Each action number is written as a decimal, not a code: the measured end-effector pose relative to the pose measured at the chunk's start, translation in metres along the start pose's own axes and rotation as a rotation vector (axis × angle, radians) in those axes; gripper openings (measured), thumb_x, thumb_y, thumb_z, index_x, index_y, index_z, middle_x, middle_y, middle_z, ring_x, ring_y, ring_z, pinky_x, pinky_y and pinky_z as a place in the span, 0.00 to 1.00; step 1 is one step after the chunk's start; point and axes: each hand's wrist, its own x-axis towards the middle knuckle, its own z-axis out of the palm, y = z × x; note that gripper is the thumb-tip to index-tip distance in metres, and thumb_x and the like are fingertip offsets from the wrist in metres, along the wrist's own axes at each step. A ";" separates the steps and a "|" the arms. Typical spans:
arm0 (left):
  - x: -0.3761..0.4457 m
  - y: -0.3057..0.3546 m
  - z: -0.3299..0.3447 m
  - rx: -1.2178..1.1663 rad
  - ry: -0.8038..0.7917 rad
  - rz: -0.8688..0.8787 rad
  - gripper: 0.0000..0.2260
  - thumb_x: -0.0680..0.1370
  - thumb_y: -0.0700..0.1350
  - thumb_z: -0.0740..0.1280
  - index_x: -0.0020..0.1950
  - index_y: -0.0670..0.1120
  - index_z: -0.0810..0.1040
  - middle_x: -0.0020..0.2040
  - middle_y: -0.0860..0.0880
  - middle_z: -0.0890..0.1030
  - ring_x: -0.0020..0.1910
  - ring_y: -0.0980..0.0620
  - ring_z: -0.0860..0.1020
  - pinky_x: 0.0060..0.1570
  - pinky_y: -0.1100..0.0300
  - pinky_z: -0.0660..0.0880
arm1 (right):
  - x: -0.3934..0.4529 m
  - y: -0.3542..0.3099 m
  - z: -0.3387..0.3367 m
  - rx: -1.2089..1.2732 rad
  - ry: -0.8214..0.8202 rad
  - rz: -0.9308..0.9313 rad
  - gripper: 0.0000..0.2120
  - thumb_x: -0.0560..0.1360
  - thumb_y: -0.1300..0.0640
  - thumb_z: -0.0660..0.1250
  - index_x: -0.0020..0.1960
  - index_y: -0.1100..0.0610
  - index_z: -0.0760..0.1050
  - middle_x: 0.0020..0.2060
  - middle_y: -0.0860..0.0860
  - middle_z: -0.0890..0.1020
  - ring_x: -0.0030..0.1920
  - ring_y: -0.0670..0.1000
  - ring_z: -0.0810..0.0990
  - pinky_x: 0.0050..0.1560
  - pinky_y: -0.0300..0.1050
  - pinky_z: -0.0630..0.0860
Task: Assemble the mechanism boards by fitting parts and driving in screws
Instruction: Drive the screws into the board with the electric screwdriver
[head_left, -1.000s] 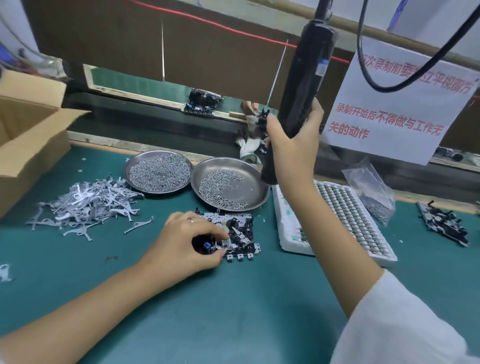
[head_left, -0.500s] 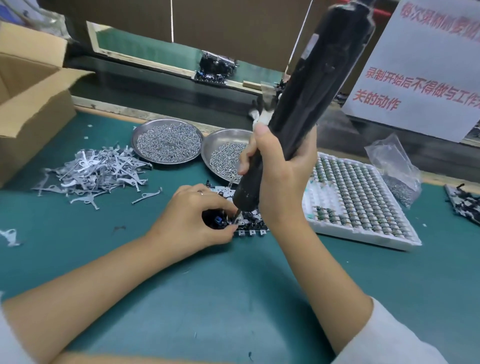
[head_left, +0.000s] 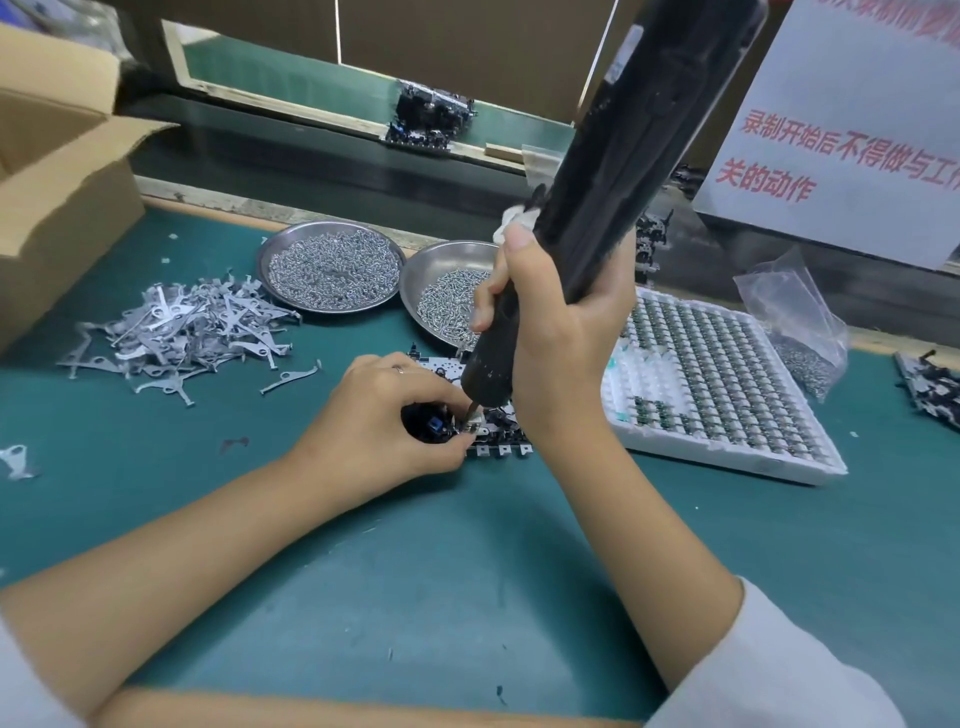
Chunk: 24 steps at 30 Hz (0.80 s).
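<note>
Gripping the black electric screwdriver (head_left: 613, 171) around its lower barrel, the right hand (head_left: 561, 332) held the tool tilted, top leaning toward the upper right of the frame, bit down on the mechanism board (head_left: 493, 436) at frame centre. The left hand (head_left: 379, 431) sat just left of the bit, fingers curled and pinching the board's left end against the green mat (head_left: 415, 571). Behind the hands lay two metal dishes of screws (head_left: 332, 270), a pile of grey stamped levers (head_left: 176, 327) at centre left, and a white parts tray (head_left: 727, 384) to the right, touching the right wrist's far side.
</note>
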 end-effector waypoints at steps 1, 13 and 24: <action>0.000 0.000 0.000 -0.003 -0.002 0.000 0.11 0.61 0.50 0.74 0.42 0.49 0.85 0.37 0.58 0.79 0.42 0.58 0.74 0.50 0.56 0.69 | 0.000 0.000 0.000 -0.003 0.004 -0.004 0.08 0.73 0.64 0.65 0.45 0.59 0.65 0.25 0.51 0.72 0.22 0.54 0.69 0.28 0.44 0.68; 0.001 0.000 0.000 0.004 0.000 0.001 0.10 0.61 0.49 0.74 0.41 0.49 0.85 0.36 0.59 0.79 0.42 0.59 0.74 0.50 0.57 0.68 | 0.001 0.004 -0.002 -0.043 -0.002 -0.018 0.08 0.73 0.63 0.65 0.45 0.57 0.66 0.28 0.55 0.71 0.24 0.55 0.70 0.30 0.46 0.69; 0.000 0.002 -0.002 -0.005 -0.017 0.007 0.09 0.62 0.49 0.74 0.42 0.55 0.84 0.37 0.65 0.77 0.43 0.62 0.74 0.52 0.68 0.65 | 0.005 -0.001 -0.008 0.027 -0.024 -0.058 0.09 0.73 0.65 0.64 0.45 0.59 0.64 0.25 0.50 0.72 0.21 0.51 0.70 0.25 0.41 0.68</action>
